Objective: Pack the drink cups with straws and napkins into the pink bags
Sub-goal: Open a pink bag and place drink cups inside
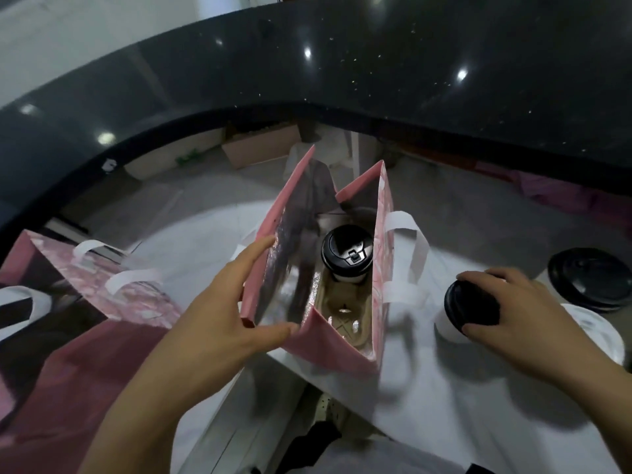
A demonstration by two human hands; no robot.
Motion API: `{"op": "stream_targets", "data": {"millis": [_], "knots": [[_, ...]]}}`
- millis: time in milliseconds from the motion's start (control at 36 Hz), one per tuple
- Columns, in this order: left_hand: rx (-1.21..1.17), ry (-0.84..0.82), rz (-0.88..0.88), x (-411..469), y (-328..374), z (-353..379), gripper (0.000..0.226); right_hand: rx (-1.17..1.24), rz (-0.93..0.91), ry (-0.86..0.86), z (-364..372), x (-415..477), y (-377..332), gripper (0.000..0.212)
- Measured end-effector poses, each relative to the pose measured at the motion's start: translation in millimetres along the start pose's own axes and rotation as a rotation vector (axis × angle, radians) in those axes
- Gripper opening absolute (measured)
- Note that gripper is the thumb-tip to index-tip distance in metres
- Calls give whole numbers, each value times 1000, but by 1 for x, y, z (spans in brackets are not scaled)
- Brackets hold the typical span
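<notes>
A pink bag (337, 350) with white handles stands open on the white table in the middle of the head view. Inside it, at the far end, a white cup with a black lid (347, 254) stands upright. My left hand (225, 302) holds the bag's left wall open, fingers straight against its rim. To the right of the bag, my right hand (513, 309) grips a second white cup by its black lid (470, 302); the cup stands on the table. No straws or napkins can be made out.
A second pink bag (113, 289) lies on its side at the left. A stack of black lids (590, 278) sits at the far right beside a white round object (602, 336). A dark glossy counter (376, 63) curves across the back. The table's near edge runs below the bag.
</notes>
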State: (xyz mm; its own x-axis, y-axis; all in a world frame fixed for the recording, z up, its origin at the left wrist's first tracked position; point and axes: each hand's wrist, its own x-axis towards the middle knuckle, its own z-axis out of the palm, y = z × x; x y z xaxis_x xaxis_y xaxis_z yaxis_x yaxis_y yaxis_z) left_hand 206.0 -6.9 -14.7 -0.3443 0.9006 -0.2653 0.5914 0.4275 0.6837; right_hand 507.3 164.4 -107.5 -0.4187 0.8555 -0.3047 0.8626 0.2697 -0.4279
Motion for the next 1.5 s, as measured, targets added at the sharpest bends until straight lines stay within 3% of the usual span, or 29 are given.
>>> {"op": "stream_targets", "data": {"millis": [222,389,472,583,694,889,1222,1417,1500], "knots": [[-113,-131,20,4,-2,-6,117,102,-124,345,-44,-8,-28,71],[-203,-216,49,11,-13,-7,121,243,-422,563,-87,-26,-85,65],[-231,-240,80,13,-21,-7,123,237,-556,476,-102,-37,-121,66],[-225,-268,120,18,-27,-8,123,158,-692,224,-105,-42,-161,65],[-216,-281,177,21,-29,-9,124,-133,-692,-21,-91,-28,-190,70],[-251,-327,189,23,-36,-16,125,-410,-648,-207,-57,7,-209,59],[-241,-334,203,23,-39,-24,126,-602,-630,-348,5,41,-195,66],[-312,-377,211,23,-38,-22,120,-614,-707,-269,13,47,-185,66],[-297,-386,205,24,-40,-21,123,-550,-727,-224,15,48,-184,50]]}}
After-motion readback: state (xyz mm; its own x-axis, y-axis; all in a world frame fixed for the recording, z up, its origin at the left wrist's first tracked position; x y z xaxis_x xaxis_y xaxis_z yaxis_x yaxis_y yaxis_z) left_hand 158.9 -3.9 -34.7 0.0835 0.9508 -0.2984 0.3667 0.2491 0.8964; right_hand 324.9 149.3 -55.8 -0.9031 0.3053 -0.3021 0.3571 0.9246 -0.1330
